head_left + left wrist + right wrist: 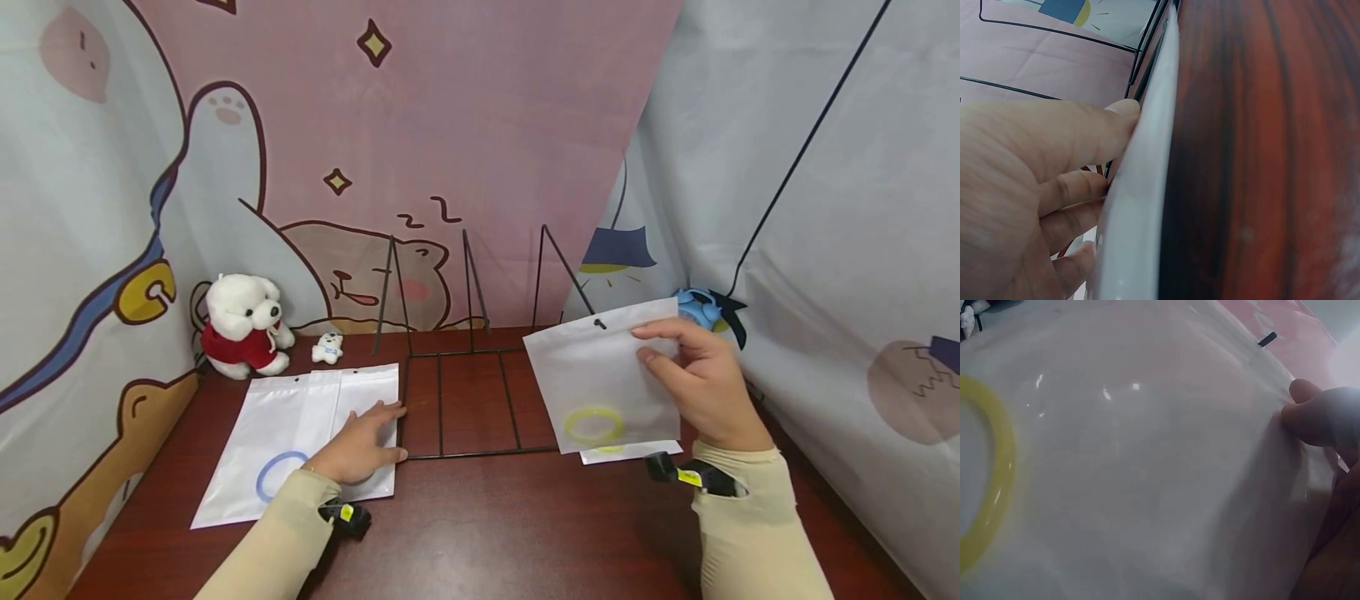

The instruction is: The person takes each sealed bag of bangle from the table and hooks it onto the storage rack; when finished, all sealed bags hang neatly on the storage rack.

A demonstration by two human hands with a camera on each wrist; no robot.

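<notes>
My right hand (708, 379) pinches the upper right edge of a frosted plastic bag (600, 367) between thumb and fingers. A yellow ring (594, 426) shows inside it, also visible in the right wrist view as a yellow ring (1000, 469). Partly hidden beneath is another bag (637, 452) with some yellow in it. My left hand (360, 442) lies over the overlapping white bags (262, 417) at left, fingers spread towards a black wire rack (477, 454). A blue ring (273, 477) shows in one of these. In the left wrist view, the thumb (1124, 107) is by the rack's wire.
The rack has several upright wire dividers (467, 275) near the back wall cloth. A white plush dog (243, 325) in red and a small white figure (327, 347) stand back left. Some blue object (697, 307) sits behind the right hand. The table (480, 533) is dark wood.
</notes>
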